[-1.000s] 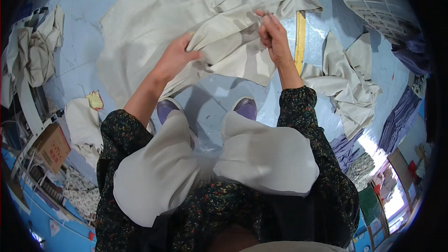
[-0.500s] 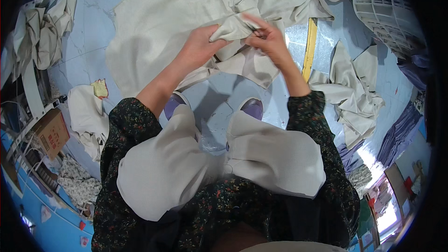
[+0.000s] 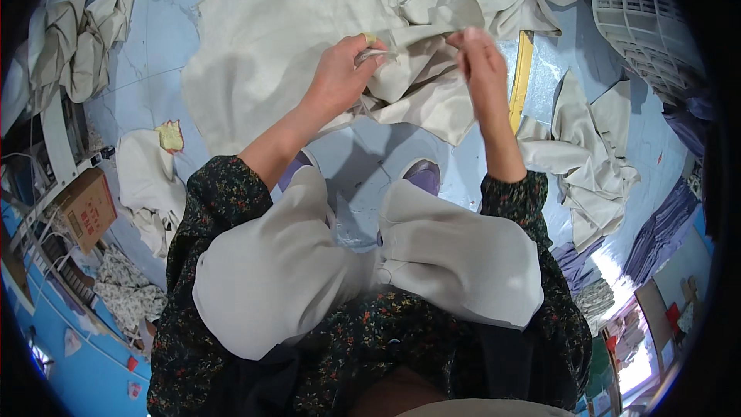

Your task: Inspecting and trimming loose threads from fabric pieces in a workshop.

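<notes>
A large beige cloth (image 3: 262, 54) lies spread and bunched on the blue floor (image 3: 154, 108) in front of my knees. My left hand (image 3: 340, 73) is closed on a fold of this cloth, with a small pale object pinched at its fingertips. My right hand (image 3: 475, 58) is lifted just off the cloth to the right, blurred, with its fingers pinched together; I cannot tell if anything is between them. A gap of cloth separates the two hands. My light trousers (image 3: 455, 262) and purple shoes (image 3: 422, 175) fill the lower middle.
A yellow flat strip (image 3: 523, 77) lies beside my right hand. A white plastic basket (image 3: 641, 15) stands at top right. More beige cloth pieces (image 3: 587, 147) lie at right and a heap (image 3: 77, 38) at left. A cardboard box (image 3: 85, 208) sits at far left.
My hands, close together on the bunched cloth before, have moved apart. The right hand has come off the cloth and risen; the left keeps its hold on the fold.
</notes>
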A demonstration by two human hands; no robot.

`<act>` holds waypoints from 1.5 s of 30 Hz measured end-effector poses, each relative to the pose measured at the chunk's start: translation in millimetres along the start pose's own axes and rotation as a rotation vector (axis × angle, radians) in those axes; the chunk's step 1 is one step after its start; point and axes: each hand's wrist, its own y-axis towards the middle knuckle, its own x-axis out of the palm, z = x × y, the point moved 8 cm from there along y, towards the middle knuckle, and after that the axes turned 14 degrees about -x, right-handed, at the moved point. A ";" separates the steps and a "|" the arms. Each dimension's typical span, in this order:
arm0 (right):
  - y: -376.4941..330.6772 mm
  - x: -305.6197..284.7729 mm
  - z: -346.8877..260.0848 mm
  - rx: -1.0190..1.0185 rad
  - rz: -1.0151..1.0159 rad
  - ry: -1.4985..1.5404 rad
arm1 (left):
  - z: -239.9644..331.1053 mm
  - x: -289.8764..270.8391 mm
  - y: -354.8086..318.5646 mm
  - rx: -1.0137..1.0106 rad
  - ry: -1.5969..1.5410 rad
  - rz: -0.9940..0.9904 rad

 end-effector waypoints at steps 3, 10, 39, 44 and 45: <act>-25.3 38.9 5.1 0.201 -0.244 0.206 | 12.4 -2.4 -8.6 0.074 -0.038 0.030; -33.2 63.1 26.7 0.506 -0.395 0.309 | 24.8 -5.4 -18.8 0.186 0.080 0.064; 81.5 -24.4 -117.9 -0.423 0.211 0.117 | 33.9 -225.3 -8.5 0.117 -0.791 0.334; 120.6 46.2 -197.7 -0.306 0.045 0.539 | 73.6 -309.4 -105.7 0.403 -1.029 0.643; 114.5 52.3 -198.2 -0.298 0.030 0.507 | 78.2 -312.3 -125.9 0.532 -0.949 0.647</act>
